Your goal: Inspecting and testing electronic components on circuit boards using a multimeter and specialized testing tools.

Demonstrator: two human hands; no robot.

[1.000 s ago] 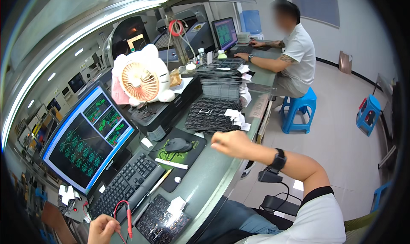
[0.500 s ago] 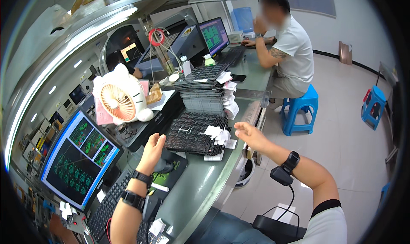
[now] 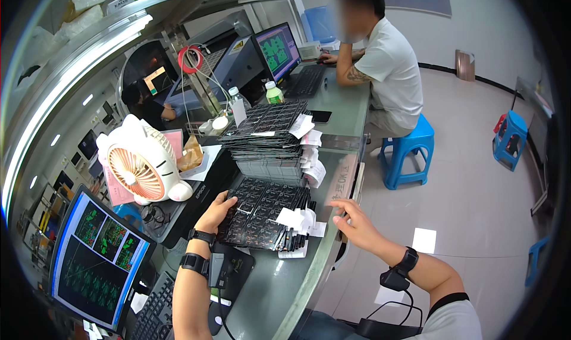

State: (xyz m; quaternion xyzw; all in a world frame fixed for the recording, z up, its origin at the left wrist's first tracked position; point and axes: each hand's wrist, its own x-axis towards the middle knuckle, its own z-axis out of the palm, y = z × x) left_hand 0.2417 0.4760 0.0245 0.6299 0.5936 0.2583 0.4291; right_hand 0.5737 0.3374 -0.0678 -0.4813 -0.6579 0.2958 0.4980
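Observation:
A low stack of black circuit board panels [image 3: 253, 212] lies on the green desk, with white paper slips [image 3: 297, 219] sticking out along its right side. My left hand [image 3: 217, 214] is at the stack's left edge, its thumb and forefinger stretched along the side and touching it; the other fingers are hidden. Across from it, my right hand [image 3: 355, 222] hovers off the stack's right side, past the desk edge, fingers apart and holding nothing. Just behind stands a taller stack of similar panels [image 3: 267, 153], also with paper slips.
To the left are a white cat-shaped fan [image 3: 143, 159], a monitor [image 3: 98, 260] and a keyboard [image 3: 151, 310]. Bottles [image 3: 274, 93] and a phone [image 3: 321, 116] sit behind the tall stack. A person [image 3: 389, 66] sits on a blue stool [image 3: 409, 153] at the far right of the desk.
My left hand has come up against the left edge of the low stack. My right hand stays beside the stack, its fingers spread a little differently. The view has shifted.

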